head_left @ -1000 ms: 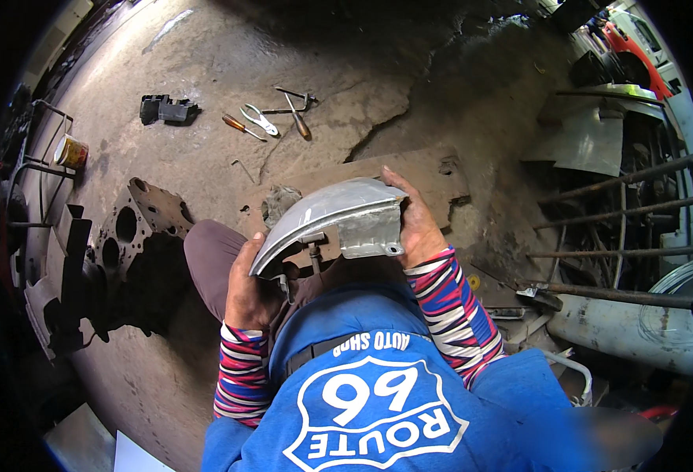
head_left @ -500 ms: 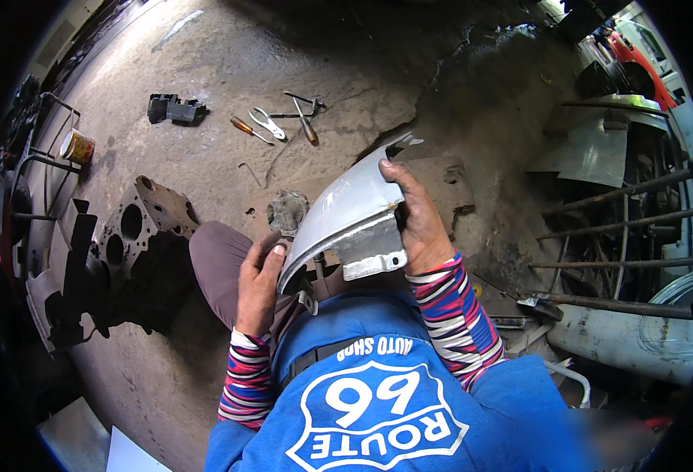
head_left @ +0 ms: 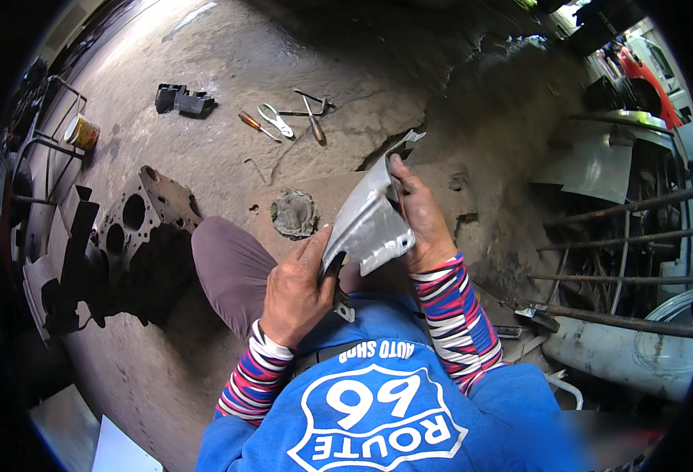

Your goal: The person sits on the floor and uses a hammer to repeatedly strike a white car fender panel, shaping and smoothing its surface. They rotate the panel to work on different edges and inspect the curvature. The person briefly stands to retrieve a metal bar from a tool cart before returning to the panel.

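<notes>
A silver-grey curved sheet-metal panel (head_left: 362, 216), with a bent flange and a bolt hole at its lower right, is tilted upright above my lap. My left hand (head_left: 299, 291) has its fingers closed round the panel's lower left end. My right hand (head_left: 422, 220) grips its right side, thumb near the top. Just beyond the panel, a crumpled grey round object (head_left: 294, 213) lies on a rusty plate (head_left: 460, 208). Farther off on the floor lie an orange-handled screwdriver (head_left: 250, 121), pliers (head_left: 274, 118), a second screwdriver (head_left: 317, 130) and a black bent bar (head_left: 297, 112).
A holed metal block (head_left: 146, 197) and dark scrap sit at the left. Behind them stand a metal rack (head_left: 47, 161) and a paint can (head_left: 83, 130). At the right are rusty bars (head_left: 621, 244), sheet metal (head_left: 598, 165) and a red panel (head_left: 645, 90). A black part (head_left: 181, 101) lies ahead.
The panel has been swung steeper, its far end away from me, and turned edge-on. My left hand has moved rightward with it; the round object on the plate shows more fully.
</notes>
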Tool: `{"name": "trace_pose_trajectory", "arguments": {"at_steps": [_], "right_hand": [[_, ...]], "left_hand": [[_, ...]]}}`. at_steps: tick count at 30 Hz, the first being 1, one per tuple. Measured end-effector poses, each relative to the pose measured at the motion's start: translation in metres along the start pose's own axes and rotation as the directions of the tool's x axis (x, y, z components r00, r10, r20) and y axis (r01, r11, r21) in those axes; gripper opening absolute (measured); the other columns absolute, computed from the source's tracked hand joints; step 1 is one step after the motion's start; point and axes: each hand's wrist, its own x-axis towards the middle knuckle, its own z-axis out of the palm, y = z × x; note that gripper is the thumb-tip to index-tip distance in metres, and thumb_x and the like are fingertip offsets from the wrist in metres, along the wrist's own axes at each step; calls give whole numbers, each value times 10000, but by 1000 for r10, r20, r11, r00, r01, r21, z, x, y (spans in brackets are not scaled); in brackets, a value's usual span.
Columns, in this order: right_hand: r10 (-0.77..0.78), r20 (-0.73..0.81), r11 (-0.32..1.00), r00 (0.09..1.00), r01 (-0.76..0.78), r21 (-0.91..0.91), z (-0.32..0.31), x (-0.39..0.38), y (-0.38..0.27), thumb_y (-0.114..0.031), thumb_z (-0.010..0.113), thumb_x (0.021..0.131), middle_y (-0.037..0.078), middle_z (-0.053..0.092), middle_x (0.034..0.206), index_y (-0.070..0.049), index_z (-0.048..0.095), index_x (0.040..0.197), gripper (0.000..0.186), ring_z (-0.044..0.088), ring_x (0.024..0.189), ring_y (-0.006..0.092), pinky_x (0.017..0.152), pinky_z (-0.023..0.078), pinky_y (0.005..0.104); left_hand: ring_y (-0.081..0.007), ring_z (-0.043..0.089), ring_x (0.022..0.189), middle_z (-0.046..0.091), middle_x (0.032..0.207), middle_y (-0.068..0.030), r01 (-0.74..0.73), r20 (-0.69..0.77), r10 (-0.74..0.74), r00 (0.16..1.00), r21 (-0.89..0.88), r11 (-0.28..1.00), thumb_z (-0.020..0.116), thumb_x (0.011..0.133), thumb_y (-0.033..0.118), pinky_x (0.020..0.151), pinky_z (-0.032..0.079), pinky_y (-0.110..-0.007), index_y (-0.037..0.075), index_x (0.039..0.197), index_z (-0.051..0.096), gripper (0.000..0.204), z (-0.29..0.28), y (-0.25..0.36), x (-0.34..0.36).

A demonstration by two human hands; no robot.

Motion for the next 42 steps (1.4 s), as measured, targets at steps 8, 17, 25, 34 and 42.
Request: {"name": "trace_pose_trajectory", "arguments": {"at_steps": [8, 17, 25, 34, 42], "right_hand": [[-248, 196, 958, 949, 270, -97, 23, -25, 25, -462, 567, 984, 122, 671, 1144, -5, 577, 1257, 533, 651, 1042, 223, 914, 520, 357], [-336, -60, 891, 940, 297, -343, -27, -9, 15, -116, 631, 932, 82, 710, 1024, 3, 654, 1114, 219, 685, 908, 184, 849, 544, 338], [-357, -202, 861, 912, 237, -450, -44, -1, 26, -92, 634, 917, 64, 692, 996, 14, 621, 1114, 224, 657, 894, 161, 853, 515, 304], [-422, -299, 844, 856, 250, -475, -61, -3, 17, -124, 587, 982, 38, 693, 979, -6, 646, 1083, 166, 640, 845, 131, 810, 504, 297], [-393, -309, 908, 866, 310, -283, -70, -6, 7, -150, 684, 924, 78, 705, 964, -1, 665, 1022, 180, 681, 870, 198, 837, 541, 353]], "left_hand": [[-458, 645, 953, 642, 1055, -292, 2, -246, -24, 969, -88, 996, 599, 889, 157, 833, 519, -499, -64, 1276, 544, 449, 18, 1, 3], [-141, 658, 829, 680, 1018, -73, 500, 232, -451, 862, -538, 679, 540, 1024, 302, 633, 528, -276, -11, 1217, 599, 372, 52, -112, 19], [-405, 632, 1106, 665, 1139, -275, 830, 165, -818, 550, 3, 558, 632, 839, 233, 961, 493, -454, -47, 1172, 634, 435, 183, -247, 48], [-408, 664, 1066, 595, 1268, -254, 861, 34, -892, 451, 247, 445, 637, 895, 239, 930, 539, -474, 9, 1255, 495, 450, 269, -300, 12], [-201, 601, 587, 619, 779, -100, 713, 263, -793, 550, -641, 282, 647, 917, 187, 511, 493, -363, -55, 971, 614, 251, 190, -216, 59]]}}
